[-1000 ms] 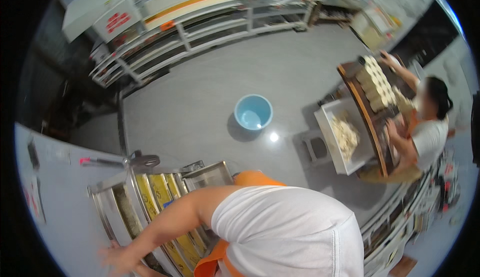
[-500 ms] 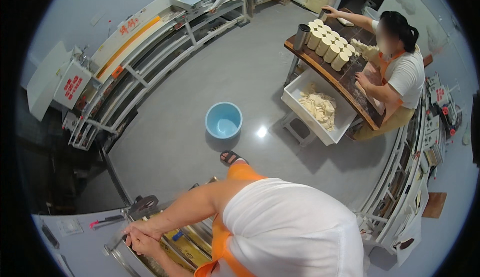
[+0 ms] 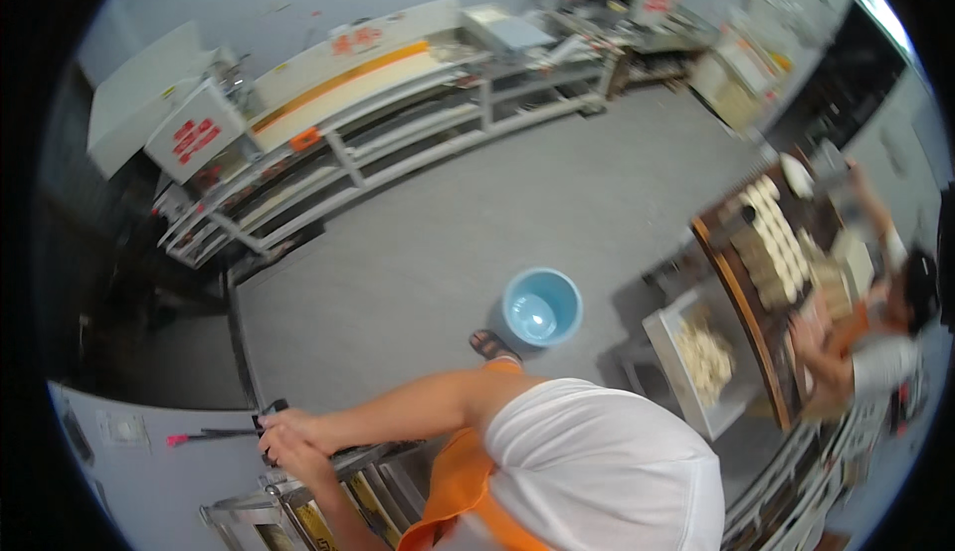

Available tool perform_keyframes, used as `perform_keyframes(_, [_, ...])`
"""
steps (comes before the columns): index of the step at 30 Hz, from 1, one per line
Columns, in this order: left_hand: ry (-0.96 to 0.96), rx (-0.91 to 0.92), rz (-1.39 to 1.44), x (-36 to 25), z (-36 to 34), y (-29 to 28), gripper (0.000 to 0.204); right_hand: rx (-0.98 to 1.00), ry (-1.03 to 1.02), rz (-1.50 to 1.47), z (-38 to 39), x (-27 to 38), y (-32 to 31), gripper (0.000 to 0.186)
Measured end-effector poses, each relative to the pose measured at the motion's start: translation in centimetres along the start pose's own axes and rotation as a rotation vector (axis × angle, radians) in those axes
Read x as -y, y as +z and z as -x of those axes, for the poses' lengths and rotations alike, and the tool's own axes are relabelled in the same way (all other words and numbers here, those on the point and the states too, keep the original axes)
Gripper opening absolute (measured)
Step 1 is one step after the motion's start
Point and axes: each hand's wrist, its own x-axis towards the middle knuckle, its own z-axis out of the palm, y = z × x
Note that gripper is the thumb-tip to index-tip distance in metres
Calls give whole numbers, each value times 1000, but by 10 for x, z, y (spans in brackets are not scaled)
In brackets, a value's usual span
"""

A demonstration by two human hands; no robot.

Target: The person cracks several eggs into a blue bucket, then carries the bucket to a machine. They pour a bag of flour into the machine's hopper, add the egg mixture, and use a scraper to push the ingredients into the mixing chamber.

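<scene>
My right hand (image 3: 286,426) and my left hand (image 3: 306,459) are together at the lower left, fingers closed, the left just below the right. A small black part (image 3: 271,416) shows at the right hand's far edge; what the fingers are wrapped round is hidden and blurred. Beside them a black rod with a pink tip (image 3: 177,441) points left. Below my hands stands a metal frame (image 3: 224,513) with yellow panels (image 3: 311,523). My right arm in a white sleeve reaches across above an orange apron.
A blue tub (image 3: 542,307) stands on the floor by my sandalled foot (image 3: 491,343). Rightward, a co-worker (image 3: 875,327) sits at a wooden table (image 3: 734,287) bearing pale cylinders (image 3: 781,243); a white bin (image 3: 661,330) of pale dough-like pieces is below. A long machine (image 3: 343,178) lines the back.
The view has turned, so the tub and table appear farther right and lower. My joined hands now sit at the black part, which showed above them before. The co-worker's far arm has shifted.
</scene>
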Motion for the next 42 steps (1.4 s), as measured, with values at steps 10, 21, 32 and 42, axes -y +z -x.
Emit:
perform_keyframes(10, [-472,-444,681,-77,-126,45,29,55,175,265,-102,169,42,30])
perform_keyframes(21, [-209,-1398,625,106,-127,-128,54,901,38,862,-256,-11,108,40])
perform_keyframes(32, [-278,-1924,365,-71,-250,-247,69,1586,429,1212,-399,-81,239,57])
perform_keyframes(42, [-562,-1592,976,283,-471,-201,61,1496,434,814,-730,113,238,55])
